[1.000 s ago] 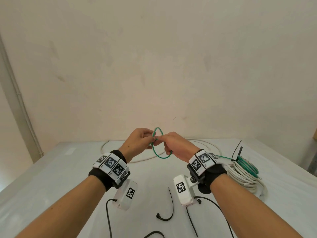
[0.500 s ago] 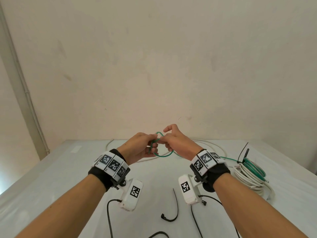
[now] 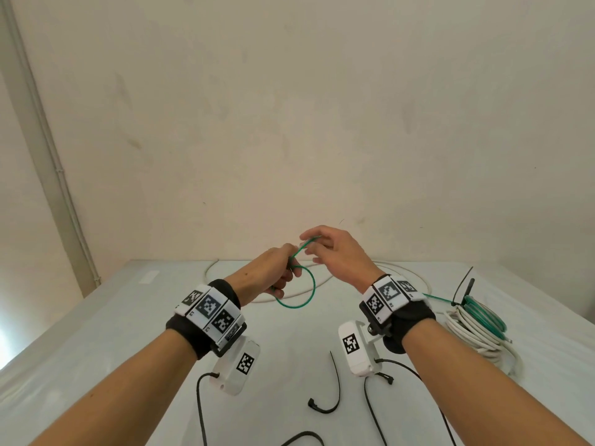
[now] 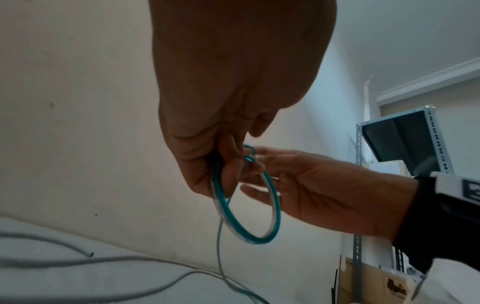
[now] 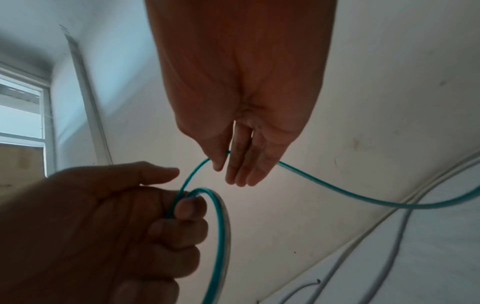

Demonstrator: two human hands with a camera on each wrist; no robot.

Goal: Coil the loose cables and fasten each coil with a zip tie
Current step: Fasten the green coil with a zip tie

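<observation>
A thin green cable [image 3: 294,305] hangs as a small loop from my left hand [image 3: 280,278], whose curled fingers grip the top of the loop [image 4: 259,240] above the table. My right hand [image 3: 310,244] is just right of it and a little higher, fingers nearly straight. The green cable [image 5: 221,226] runs up from my left hand [image 5: 182,205] and passes between the thumb and forefinger of my right hand [image 5: 228,164], which pinch it lightly. From there the strand trails right toward a green coil [image 3: 483,313].
A coiled white cable [image 3: 473,339] lies at the right under the green coil, with a black zip tie [image 3: 463,284] sticking up. A loose white cable [image 3: 212,268] curves along the back of the white table [image 3: 96,333]. A curved black zip tie [image 3: 335,391] lies near me.
My hands were pressed together on the green loop. Now my right hand has lifted up and to the right with straighter fingers, and the loop hangs wider and lower from my left hand.
</observation>
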